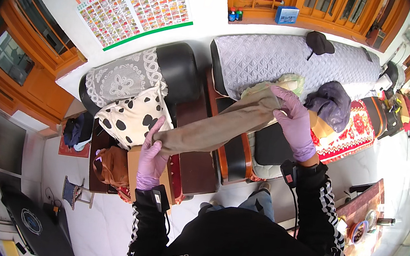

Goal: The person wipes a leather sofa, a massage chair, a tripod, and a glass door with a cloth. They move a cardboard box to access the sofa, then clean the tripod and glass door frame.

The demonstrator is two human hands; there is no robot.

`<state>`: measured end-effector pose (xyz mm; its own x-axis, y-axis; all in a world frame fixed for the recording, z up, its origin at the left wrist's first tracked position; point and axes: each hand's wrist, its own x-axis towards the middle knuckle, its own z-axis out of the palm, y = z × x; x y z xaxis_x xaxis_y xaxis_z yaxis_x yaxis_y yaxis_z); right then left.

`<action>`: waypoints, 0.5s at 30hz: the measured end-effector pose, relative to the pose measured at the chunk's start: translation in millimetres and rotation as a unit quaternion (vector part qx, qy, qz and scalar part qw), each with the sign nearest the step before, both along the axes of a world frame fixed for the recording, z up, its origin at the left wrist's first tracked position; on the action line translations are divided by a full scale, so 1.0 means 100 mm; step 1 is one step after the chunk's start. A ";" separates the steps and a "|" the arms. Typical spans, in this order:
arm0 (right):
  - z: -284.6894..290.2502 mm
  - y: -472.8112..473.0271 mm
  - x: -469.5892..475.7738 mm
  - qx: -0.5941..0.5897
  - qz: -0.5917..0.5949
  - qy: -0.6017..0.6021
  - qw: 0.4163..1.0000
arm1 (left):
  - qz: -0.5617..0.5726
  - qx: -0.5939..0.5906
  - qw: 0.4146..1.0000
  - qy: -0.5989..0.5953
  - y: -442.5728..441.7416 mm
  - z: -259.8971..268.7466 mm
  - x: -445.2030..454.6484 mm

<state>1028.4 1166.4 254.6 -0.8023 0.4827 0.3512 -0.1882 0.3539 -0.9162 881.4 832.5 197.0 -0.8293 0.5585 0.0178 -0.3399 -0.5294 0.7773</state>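
Note:
A grey-brown cloth garment [212, 129] is stretched in the air between my two gloved hands. My left hand [152, 156], in a pink-purple glove, grips its narrow lower end. At the other end, my right hand [293, 118] pinches the upper edge between thumb and fingers. The garment's exact kind cannot be told. Behind my left hand lies a white cushion with black spots [132, 118]; a cardboard box [168, 173] stands just beside that wrist. Pale green-yellow fabric [292, 83] and a dark purple bundle [330, 103] lie near my right hand.
A sofa with a quilted silver-grey cover [261, 54] runs along the wall, a black cap [319, 44] on its back. A dark wooden side table [198, 166] stands below the garment. At left are a small folding stool [72, 192] and a brown bag [112, 166]; at right, a low table [368, 204] holds a bowl.

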 end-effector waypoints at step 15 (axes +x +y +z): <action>0.55 1.98 0.93 0.226 -0.059 0.179 0.956 | -0.084 -0.353 0.903 0.230 2.14 -0.11 0.82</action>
<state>1121.1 1364.3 309.6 -0.5400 0.2963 0.7878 -0.3953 0.7370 -0.5482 963.6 1046.6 185.9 -0.7268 0.6831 -0.0710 0.0755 0.1822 0.9804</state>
